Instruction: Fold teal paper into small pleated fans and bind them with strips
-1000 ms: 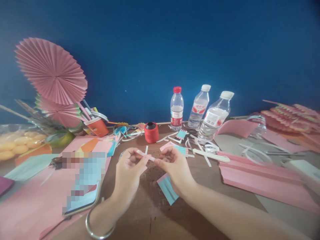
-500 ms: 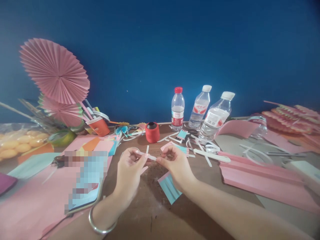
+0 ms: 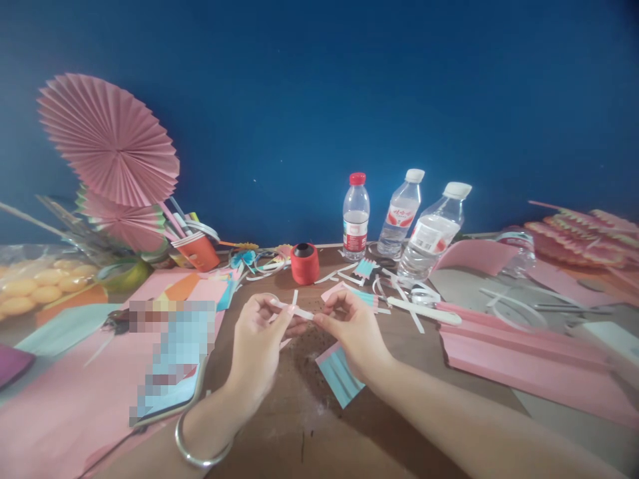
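Note:
Just above the brown table, my left hand [image 3: 260, 336] pinches a narrow whitish-pink strip [image 3: 301, 313] between thumb and fingers. The strip's other end is in the pinch of my right hand [image 3: 353, 331]. A short white piece [image 3: 295, 298] sticks up behind the strip near my left fingertips. Below my right hand lies a folded blue paper piece [image 3: 339, 376] with a pink edge, partly covered by the hand. Another pink and blue striped piece [image 3: 367, 297] rests behind my right hand.
A red round container [image 3: 305, 265] stands behind my hands. Three bottles [image 3: 355, 223] are behind on the right, among white strips. Pink folded paper [image 3: 524, 352] lies at the right. A phone [image 3: 174, 362] and pink sheets are at the left, with an orange cup [image 3: 198, 251] behind.
Nearly everything is in the same place. The fingers of my left hand have shifted slightly under the strip.

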A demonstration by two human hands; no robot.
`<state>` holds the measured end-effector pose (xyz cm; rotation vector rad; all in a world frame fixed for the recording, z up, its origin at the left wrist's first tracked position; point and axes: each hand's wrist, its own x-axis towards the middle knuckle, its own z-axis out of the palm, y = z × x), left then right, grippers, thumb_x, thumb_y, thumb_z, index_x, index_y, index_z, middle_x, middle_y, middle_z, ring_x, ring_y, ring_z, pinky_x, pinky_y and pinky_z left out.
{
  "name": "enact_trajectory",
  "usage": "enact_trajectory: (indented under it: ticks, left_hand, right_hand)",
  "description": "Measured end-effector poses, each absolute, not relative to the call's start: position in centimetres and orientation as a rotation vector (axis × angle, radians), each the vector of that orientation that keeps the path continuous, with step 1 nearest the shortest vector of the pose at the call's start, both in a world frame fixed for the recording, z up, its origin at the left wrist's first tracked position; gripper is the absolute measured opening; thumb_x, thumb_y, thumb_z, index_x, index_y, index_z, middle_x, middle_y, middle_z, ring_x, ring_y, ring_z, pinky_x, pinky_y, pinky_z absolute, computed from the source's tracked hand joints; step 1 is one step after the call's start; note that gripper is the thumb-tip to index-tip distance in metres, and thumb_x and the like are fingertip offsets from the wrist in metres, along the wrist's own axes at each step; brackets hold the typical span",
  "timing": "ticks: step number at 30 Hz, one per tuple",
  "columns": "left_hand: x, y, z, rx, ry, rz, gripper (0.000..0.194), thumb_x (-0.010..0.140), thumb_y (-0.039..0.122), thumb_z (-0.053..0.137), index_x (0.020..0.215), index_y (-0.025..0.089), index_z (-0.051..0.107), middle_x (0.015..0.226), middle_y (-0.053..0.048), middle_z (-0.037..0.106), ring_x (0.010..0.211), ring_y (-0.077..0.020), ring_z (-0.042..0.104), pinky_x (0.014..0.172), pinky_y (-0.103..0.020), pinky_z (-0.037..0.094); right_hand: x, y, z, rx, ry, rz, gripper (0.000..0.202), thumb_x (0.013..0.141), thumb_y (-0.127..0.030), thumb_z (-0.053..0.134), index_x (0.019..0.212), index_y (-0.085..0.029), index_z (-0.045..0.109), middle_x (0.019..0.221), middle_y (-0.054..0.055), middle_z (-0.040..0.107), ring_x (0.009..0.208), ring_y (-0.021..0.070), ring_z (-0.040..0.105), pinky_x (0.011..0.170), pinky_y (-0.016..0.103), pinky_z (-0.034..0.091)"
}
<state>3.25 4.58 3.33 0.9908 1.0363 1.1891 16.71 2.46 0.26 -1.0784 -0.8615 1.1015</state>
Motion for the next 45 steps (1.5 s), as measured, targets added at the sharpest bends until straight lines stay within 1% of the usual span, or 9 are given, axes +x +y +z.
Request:
enact_trajectory:
  ticks: [16,19,24,30,35,37,40,42,45]
  left_hand:
    - [3.1,4.7,3.8,0.965,1.006,1.234,0.028,0.067,0.025,0.067,0.078,0.022,0.041,0.071,0.001,0.065,0.063,-0.0166,0.066,0.061,-0.029,0.053]
    - [3.1,4.7,3.9,0.976,0.993,1.234,0.027,0.067,0.026,0.067,0.077,0.021,0.042,0.070,0.001,0.066,0.065,-0.0176,0.067,0.061,-0.029,0.052]
    - [3.1,4.4,3.3,1.005,1.055,1.217,0.026,0.066,0.026,0.068,0.081,0.021,0.046,0.075,0.003,0.064,0.063,-0.0114,0.063,0.060,-0.023,0.051]
    - [3.0,4.8,3.6,1.031,1.011,1.237,0.023,0.064,0.024,0.069,0.078,0.018,0.052,0.075,0.001,0.064,0.067,-0.0115,0.061,0.061,-0.022,0.049]
    - [2.6,5.5,3.8,1.082,0.985,1.309,0.019,0.061,0.020,0.072,0.074,0.017,0.057,0.070,0.002,0.063,0.061,-0.0090,0.058,0.059,-0.019,0.047]
    - [2.4,5.7,3.8,1.120,1.012,1.333,0.019,0.063,0.020,0.071,0.077,0.018,0.058,0.069,0.003,0.062,0.059,-0.0083,0.057,0.058,-0.018,0.047]
    - [2.2,5.6,4.3,1.221,1.077,1.353,0.023,0.064,0.023,0.070,0.085,0.019,0.060,0.071,0.002,0.062,0.060,-0.0090,0.057,0.058,-0.019,0.047]
    - [2.2,5.3,4.8,1.367,1.125,1.241,0.035,0.065,0.024,0.068,0.099,0.020,0.059,0.068,0.002,0.062,0.058,-0.0099,0.056,0.055,-0.019,0.046]
    - [2.4,4.6,5.3,1.550,1.130,1.021,0.058,0.067,0.024,0.066,0.121,0.023,0.046,0.064,0.003,0.062,0.056,-0.0119,0.056,0.052,-0.020,0.044]
  right_hand:
    - [16.6,2.4,0.9,-0.953,-0.717,1.197,0.019,0.062,-0.018,0.066,0.073,-0.020,0.050,0.071,-0.004,0.054,0.072,0.0148,0.060,0.068,0.028,0.048]
    - [16.6,2.4,1.1,-0.969,-0.660,1.276,0.016,0.064,-0.023,0.065,0.072,-0.019,0.052,0.068,-0.003,0.054,0.068,0.0147,0.060,0.060,0.025,0.047]
    - [16.3,2.0,1.2,-1.097,-0.892,1.292,0.020,0.066,-0.033,0.064,0.072,-0.015,0.061,0.061,-0.001,0.056,0.054,0.0108,0.051,0.046,0.021,0.041]
    - [16.2,1.7,1.5,-1.163,-0.952,1.186,0.015,0.066,-0.028,0.064,0.059,-0.014,0.061,0.050,-0.002,0.054,0.046,0.0082,0.044,0.045,0.021,0.035]
    - [16.3,1.8,1.8,-1.128,-0.881,1.244,0.012,0.064,-0.025,0.064,0.063,-0.014,0.063,0.052,-0.002,0.055,0.045,0.0084,0.044,0.043,0.021,0.035]
    - [16.5,2.0,1.6,-1.134,-0.766,1.277,0.022,0.065,-0.026,0.063,0.084,-0.015,0.064,0.063,0.000,0.059,0.047,0.0089,0.047,0.043,0.020,0.036]
    - [16.9,2.3,1.7,-1.128,-0.630,1.257,0.047,0.067,-0.029,0.062,0.112,-0.020,0.050,0.081,0.001,0.060,0.053,0.0097,0.050,0.044,0.020,0.038]
    - [17.1,2.3,2.1,-1.110,-0.725,1.169,0.040,0.070,-0.030,0.060,0.108,-0.021,0.053,0.083,0.001,0.060,0.060,0.0108,0.052,0.050,0.021,0.041]
    - [17.0,1.9,3.0,-1.156,-0.976,1.077,0.016,0.070,-0.027,0.059,0.081,-0.017,0.064,0.075,0.001,0.061,0.069,0.0131,0.053,0.060,0.024,0.043]
